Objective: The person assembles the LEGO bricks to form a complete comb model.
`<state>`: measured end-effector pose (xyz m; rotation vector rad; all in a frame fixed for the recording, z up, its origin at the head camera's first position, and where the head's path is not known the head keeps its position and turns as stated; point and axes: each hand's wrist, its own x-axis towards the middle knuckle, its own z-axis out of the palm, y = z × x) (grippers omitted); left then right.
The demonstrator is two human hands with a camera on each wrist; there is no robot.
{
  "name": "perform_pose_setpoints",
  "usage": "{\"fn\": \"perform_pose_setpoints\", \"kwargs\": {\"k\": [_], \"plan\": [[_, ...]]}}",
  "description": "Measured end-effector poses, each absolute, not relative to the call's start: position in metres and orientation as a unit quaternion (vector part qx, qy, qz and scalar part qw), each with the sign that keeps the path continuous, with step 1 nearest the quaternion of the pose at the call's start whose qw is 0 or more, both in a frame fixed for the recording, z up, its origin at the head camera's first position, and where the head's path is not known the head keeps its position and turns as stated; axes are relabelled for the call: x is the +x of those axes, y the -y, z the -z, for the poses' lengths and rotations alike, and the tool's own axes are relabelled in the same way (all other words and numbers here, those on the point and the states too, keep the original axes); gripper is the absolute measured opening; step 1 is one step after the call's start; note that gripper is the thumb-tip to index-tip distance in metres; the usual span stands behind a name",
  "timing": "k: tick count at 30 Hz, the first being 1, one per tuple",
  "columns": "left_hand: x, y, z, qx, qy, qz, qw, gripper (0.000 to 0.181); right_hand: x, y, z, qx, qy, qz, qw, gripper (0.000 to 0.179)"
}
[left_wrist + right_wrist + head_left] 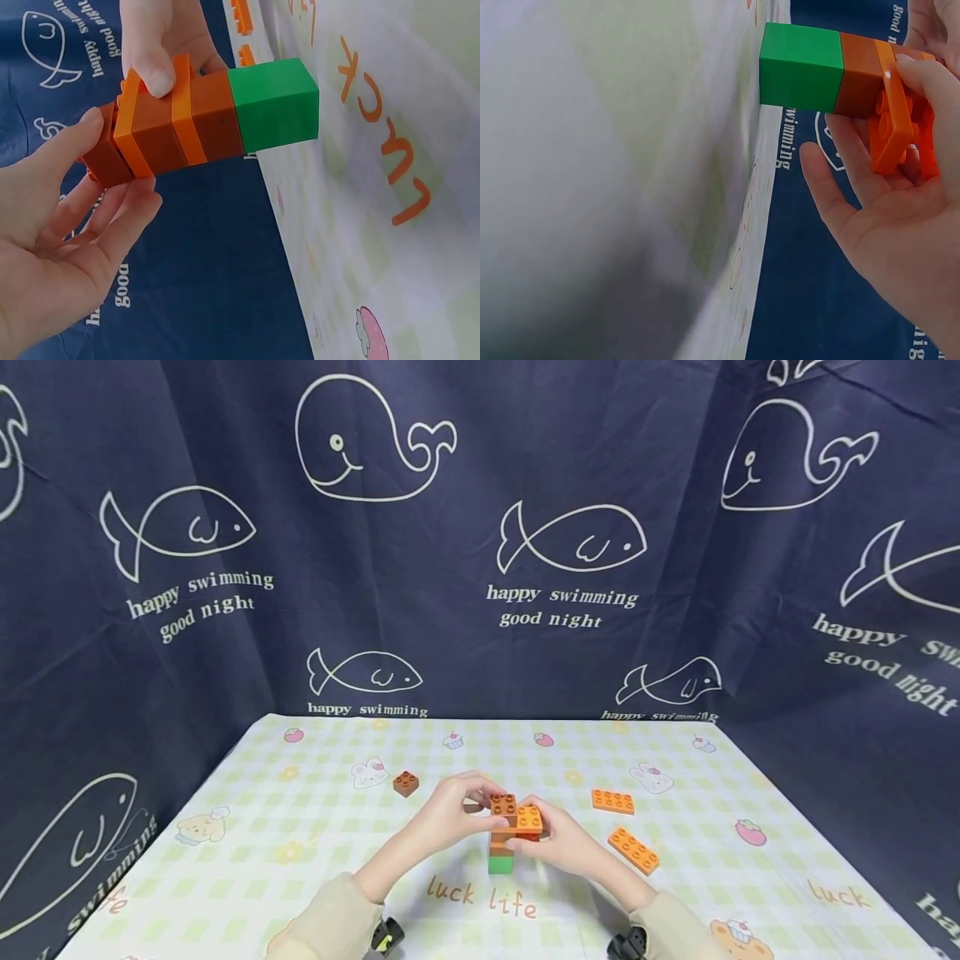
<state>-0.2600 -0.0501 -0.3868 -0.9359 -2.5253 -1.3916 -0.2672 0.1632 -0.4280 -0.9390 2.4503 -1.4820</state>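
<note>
A tower of toy building bricks stands on the table, with a green brick (274,105) at its base and brown bricks and thin orange bricks stacked above. My left hand (453,810) pinches the brown brick (503,807) at the top between thumb and fingers. From the other side my right hand (562,843) grips the tower, its thumb on the near face around the orange layers and its fingers behind. In the right wrist view an orange brick (892,131) juts out sideways toward the right palm. Part of the upper tower is hidden by the hands.
Two loose orange bricks, one farther back (612,802) and one nearer (633,851), lie right of the tower. A small brown brick (406,783) sits to the left. The patterned tablecloth (337,827) ends at a dark blue curtain (480,568) behind.
</note>
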Motion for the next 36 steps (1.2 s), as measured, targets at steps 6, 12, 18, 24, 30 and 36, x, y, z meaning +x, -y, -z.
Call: {"fn": "perform_pose_setpoints", "kwargs": {"k": [6, 12, 18, 24, 30, 36], "plan": [[-0.260, 0.052, 0.388, -0.311, 0.832, 0.457, 0.047, 0.032, -0.268, -0.163, 0.429, -0.306, -0.816, 0.485, 0.070, 0.034], [-0.259, 0.051, 0.390, -0.309, 0.832, 0.457, 0.050, 0.033, -0.267, -0.162, 0.428, -0.299, -0.819, 0.484, 0.078, 0.035], [-0.258, 0.049, 0.391, -0.309, 0.837, 0.448, 0.052, 0.031, -0.268, -0.163, 0.429, -0.310, -0.815, 0.484, 0.074, 0.032], [-0.257, 0.049, 0.393, -0.312, 0.834, 0.452, 0.055, 0.029, -0.270, -0.163, 0.430, -0.313, -0.813, 0.487, 0.070, 0.031], [-0.258, 0.050, 0.395, -0.304, 0.836, 0.453, 0.058, 0.028, -0.268, -0.162, 0.429, -0.307, -0.813, 0.489, 0.075, 0.032], [-0.260, 0.052, 0.399, -0.305, 0.826, 0.471, 0.049, 0.030, -0.268, -0.162, 0.429, -0.310, -0.810, 0.492, 0.076, 0.032]]}}
